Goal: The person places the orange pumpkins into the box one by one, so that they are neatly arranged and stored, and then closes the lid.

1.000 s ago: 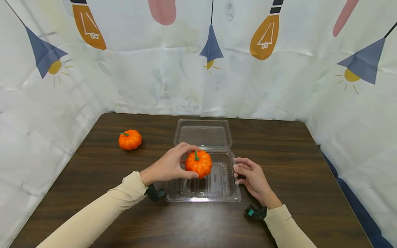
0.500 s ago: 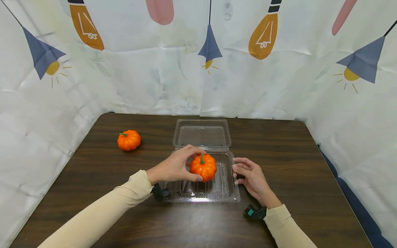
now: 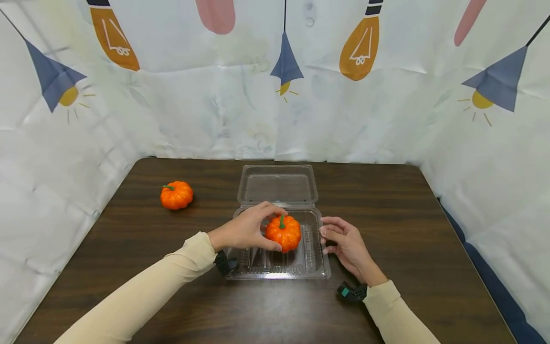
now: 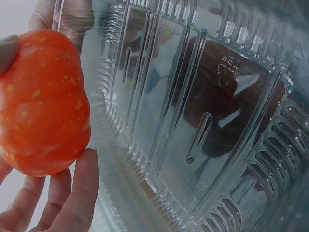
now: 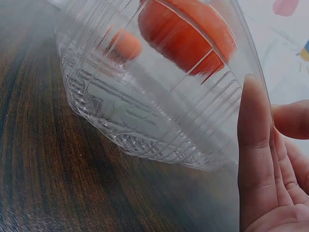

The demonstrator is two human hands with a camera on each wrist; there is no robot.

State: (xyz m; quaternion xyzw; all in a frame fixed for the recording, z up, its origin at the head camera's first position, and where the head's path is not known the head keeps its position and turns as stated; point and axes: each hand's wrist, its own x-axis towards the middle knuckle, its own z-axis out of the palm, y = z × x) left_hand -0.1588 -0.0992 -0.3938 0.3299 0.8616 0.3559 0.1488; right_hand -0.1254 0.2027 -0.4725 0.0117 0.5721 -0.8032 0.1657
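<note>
My left hand (image 3: 245, 230) holds a small orange toy pumpkin (image 3: 284, 235) with a green stem, thumb on one side and fingers on the other. The pumpkin is over the base of a clear plastic clamshell container (image 3: 315, 274), whose lid (image 3: 277, 185) lies open towards the back. In the left wrist view, the pumpkin (image 4: 43, 104) stands apart from the ribbed container floor (image 4: 164, 96). At the container's right side, my right hand (image 3: 350, 248) pinches the rim between thumb and fingers, as the right wrist view shows; one finger (image 5: 255, 130) lies along the outside.
A second orange toy pumpkin (image 3: 176, 195) sits on the dark wood table (image 3: 386, 200) at the back left. White patterned cloth (image 3: 206, 110) hangs behind the table and along both sides. Dark blue fabric (image 3: 494, 282) shows beyond the right edge.
My left hand has moved the pumpkin slightly right and lower over the container base. The right hand has stayed at the rim. The whole view has shifted a little.
</note>
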